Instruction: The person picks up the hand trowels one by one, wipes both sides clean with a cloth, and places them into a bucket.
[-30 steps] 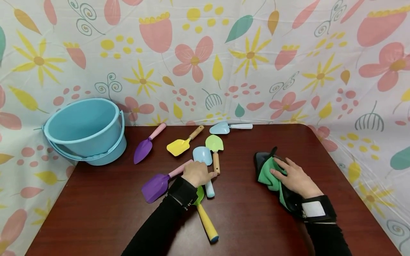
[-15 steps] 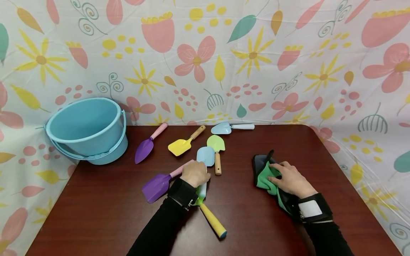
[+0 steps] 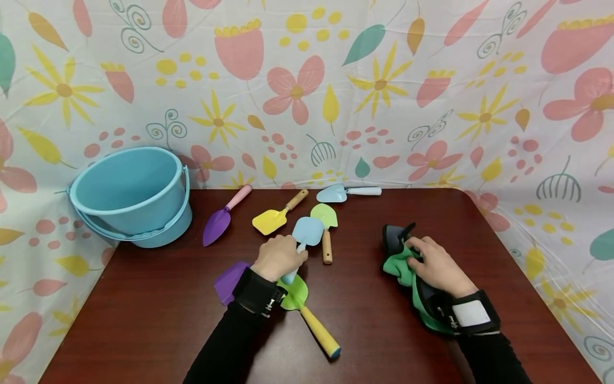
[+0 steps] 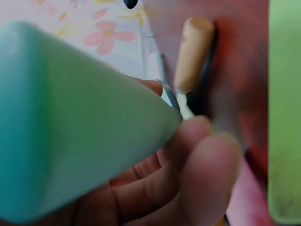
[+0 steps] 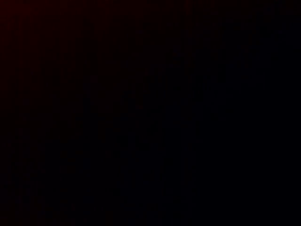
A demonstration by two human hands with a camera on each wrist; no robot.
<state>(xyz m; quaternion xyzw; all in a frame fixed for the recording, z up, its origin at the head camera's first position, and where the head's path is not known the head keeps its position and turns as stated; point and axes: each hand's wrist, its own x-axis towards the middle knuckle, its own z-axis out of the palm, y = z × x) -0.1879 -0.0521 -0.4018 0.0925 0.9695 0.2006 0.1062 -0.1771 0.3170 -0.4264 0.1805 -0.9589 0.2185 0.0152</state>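
Note:
My left hand (image 3: 280,258) grips the pale handle of a light blue toy shovel (image 3: 308,231) in the head view. Its blade points away from me, and the handle's butt (image 4: 19,122) looms large in the left wrist view. Just below that hand lies a lime green trowel (image 3: 318,332) with a yellow handle. A purple shovel (image 3: 230,281) is partly covered by the left wrist. My right hand (image 3: 440,268) pinches a green and black cloth pouch (image 3: 400,265) lying on the right of the table. The right wrist view is almost wholly dark.
A light blue bucket (image 3: 129,200) stands at the back left. Along the back lie a purple trowel (image 3: 217,226), a yellow shovel (image 3: 269,221), a light green spade (image 3: 324,215) and a light blue trowel (image 3: 332,193). A flowered cloth (image 3: 431,48) hangs behind the brown table (image 3: 158,320).
My left hand has closed round the light blue shovel's handle and tilted it, its butt swinging left. The lime green trowel has shifted slightly. My right hand's fingers have drawn in on the pouch.

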